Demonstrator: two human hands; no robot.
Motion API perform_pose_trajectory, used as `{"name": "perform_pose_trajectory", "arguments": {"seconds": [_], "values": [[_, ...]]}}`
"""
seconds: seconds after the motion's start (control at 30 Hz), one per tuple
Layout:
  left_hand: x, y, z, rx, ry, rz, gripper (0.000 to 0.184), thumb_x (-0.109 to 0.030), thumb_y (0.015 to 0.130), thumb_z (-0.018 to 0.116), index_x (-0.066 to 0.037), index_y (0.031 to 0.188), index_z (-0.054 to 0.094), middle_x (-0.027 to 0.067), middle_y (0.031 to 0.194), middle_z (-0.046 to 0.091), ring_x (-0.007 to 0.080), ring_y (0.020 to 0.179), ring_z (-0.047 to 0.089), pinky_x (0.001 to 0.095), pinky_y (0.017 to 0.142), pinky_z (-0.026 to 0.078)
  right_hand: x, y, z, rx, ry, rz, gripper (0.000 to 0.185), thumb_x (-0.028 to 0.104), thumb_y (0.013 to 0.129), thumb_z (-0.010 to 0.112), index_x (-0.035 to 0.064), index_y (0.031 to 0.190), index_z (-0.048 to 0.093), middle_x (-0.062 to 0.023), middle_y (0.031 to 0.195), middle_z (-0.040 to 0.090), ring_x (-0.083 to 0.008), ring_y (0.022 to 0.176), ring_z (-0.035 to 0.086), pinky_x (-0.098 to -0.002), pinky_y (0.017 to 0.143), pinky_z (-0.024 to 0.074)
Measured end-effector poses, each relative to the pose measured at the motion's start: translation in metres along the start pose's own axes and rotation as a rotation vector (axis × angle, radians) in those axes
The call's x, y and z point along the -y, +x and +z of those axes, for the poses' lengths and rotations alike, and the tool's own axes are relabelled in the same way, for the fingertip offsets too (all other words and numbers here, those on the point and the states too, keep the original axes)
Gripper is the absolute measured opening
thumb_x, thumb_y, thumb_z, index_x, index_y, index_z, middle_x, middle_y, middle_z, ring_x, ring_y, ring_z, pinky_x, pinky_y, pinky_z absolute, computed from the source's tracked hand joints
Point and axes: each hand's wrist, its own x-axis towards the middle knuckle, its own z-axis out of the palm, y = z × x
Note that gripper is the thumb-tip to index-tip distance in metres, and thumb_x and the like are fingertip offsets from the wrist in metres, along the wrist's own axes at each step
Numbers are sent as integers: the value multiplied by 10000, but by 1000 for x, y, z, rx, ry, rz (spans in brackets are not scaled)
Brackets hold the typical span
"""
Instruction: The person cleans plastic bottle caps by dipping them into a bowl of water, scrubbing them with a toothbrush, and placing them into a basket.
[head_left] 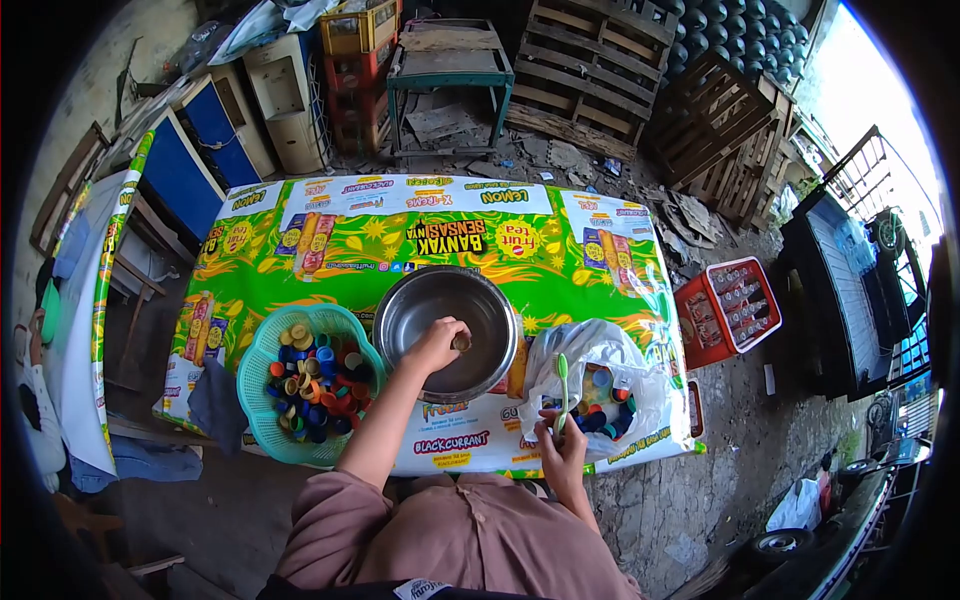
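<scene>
My left hand is closed over the steel basin, its fingers pinching a small brownish bottle cap. Shiny liquid seems to lie in the basin. Lower right, my right hand grips a green toothbrush, bristle end up. Just beside that hand, a clear plastic bag stands open with coloured bottle caps inside. Left of the basin sits a turquoise plastic basket of mixed caps in blue, red, orange, black and tan.
A green printed sheet covers the table. A dark cloth hangs at its left edge. Right of the table stands a red crate of bottles. Behind are a small worn table, stacked crates and wooden pallets.
</scene>
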Motion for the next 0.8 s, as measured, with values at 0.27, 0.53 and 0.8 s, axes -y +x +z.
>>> {"name": "perform_pose_trajectory", "arguments": {"seconds": [0.27, 0.53, 0.8], "values": [[-14, -6, -6, -63, -159, -21, 258, -38, 625, 672, -38, 870, 594, 109, 875, 544, 259, 817, 564, 316, 737, 467, 7, 13, 6, 60, 9, 23, 100, 24, 795, 564, -19, 885, 554, -9, 605, 515, -39, 502, 495, -193, 445, 364], [-25, -24, -17, -239, -293, -1, 252, -22, 593, 673, -27, 832, 593, 72, 829, 491, 174, 772, 550, 264, 688, 469, 5, 41, 22, 136, -82, -113, 141, 67, 790, 562, -22, 898, 555, 7, 619, 503, -20, 527, 385, -195, 455, 316], [-27, -28, -28, -160, -209, -85, 412, -17, 590, 697, -34, 970, 537, 64, 797, 508, 177, 733, 548, 275, 675, 470, 8, 54, 34, 251, -177, -182, 214, 92, 825, 533, -27, 1002, 512, -81, 640, 577, -115, 479, 523, -269, 455, 419]]}}
